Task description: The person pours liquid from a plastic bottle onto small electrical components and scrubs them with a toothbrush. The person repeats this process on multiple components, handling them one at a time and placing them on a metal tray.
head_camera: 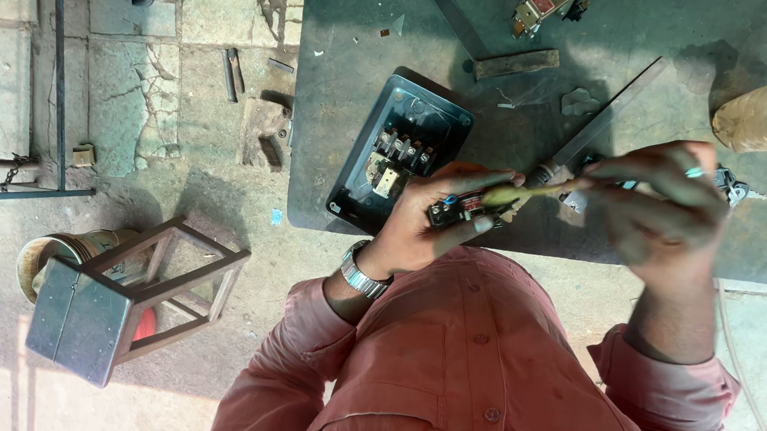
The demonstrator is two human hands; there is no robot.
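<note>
Head view, looking down over your chest at a dark metal table (368,28).

Your left hand (422,231), a metal watch at the wrist, was closed around a small black switch part (459,209) with red and blue details. You held it clear of the table, just in front of your shirt. Your right hand (668,206) was clenched on a screwdriver (513,193) with a yellowish shaft end. Its tip met the switch part at the fingertips of your left hand. The right hand was blurred, so the exact finger placement could not be read.

On the table, just beyond your left hand, lay an open black switch box (401,150) with a row of contacts showing inside. A flat metal bar (607,114) ran diagonally beside it. Further off lay a wooden block (515,62) and a second small electrical unit (543,5). A metal-topped stool (129,306) stood on the stone floor to your left.

Judged from these positions, the step in hand was working a screw or terminal on the held part. That work called for a steady left-hand grip and the tip kept seated square in its slot.
</note>
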